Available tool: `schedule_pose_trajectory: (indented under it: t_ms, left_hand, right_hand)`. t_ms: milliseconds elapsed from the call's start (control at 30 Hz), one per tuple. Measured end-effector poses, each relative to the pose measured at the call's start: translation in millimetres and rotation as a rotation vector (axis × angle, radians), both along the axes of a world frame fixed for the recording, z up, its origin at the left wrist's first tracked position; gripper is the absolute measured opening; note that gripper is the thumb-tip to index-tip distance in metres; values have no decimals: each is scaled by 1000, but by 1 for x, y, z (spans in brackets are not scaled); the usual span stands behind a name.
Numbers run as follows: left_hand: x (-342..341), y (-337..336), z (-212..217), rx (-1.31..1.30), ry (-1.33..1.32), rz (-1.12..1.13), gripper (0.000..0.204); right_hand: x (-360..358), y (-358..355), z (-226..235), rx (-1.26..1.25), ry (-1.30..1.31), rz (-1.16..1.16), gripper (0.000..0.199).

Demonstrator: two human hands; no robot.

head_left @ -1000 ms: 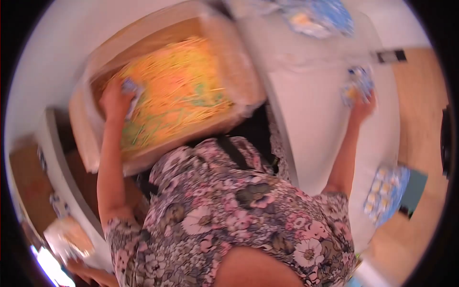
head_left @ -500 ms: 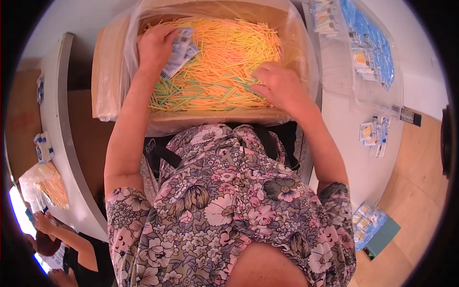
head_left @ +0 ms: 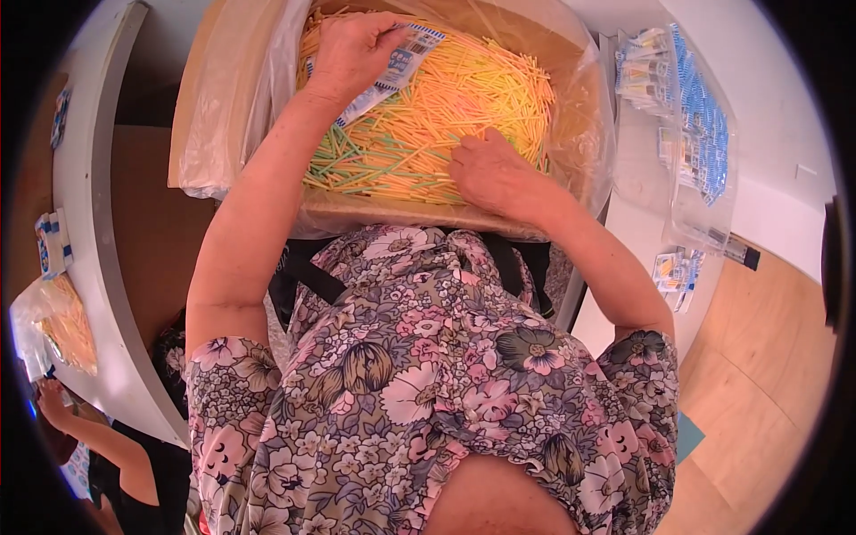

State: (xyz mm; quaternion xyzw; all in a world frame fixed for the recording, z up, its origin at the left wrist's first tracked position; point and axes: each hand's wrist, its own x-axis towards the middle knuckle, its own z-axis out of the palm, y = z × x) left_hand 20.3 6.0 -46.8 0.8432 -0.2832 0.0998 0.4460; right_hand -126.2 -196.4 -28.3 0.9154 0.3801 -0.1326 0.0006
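My left hand (head_left: 355,55) pinches a clear plastic packet (head_left: 401,64) printed in blue and white, holding it above the far left part of a heap of thin sticks (head_left: 446,116). The sticks are mostly orange and yellow, with green ones at the near left. They fill a cardboard box (head_left: 214,107) lined with clear plastic. My right hand (head_left: 499,178) rests at the near right of the heap, its fingers curled in. What those fingers hold, if anything, is hidden.
On the right, a clear plastic tray (head_left: 664,201) holds several blue-and-white packets. More packets (head_left: 678,272) lie beside it on the white table. To the left, a bag of orange sticks (head_left: 71,325) and a packet (head_left: 53,245) sit on another table, near a co-worker's arm (head_left: 107,446).
The view has shifted a little. My left hand has moved the packet farther away and to the right. My right hand has moved left and nearer, and its fingers have curled closed.
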Motion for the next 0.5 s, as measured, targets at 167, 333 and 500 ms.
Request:
schedule_pose_trajectory:
  t_ms: [167,333,500]
  left_hand:
    - [4,0,-4,-203,163,-9,17]
    - [4,2,1,-786,639,-176,17]
    - [-3,1,18,-833,799,-122,11]
  right_hand:
    - [8,-1,10,39,-25,-148,11]
    - [39,-9,5,669,520,-806,16]
    - [91,-19,-20,1448,1004,-1189,13]
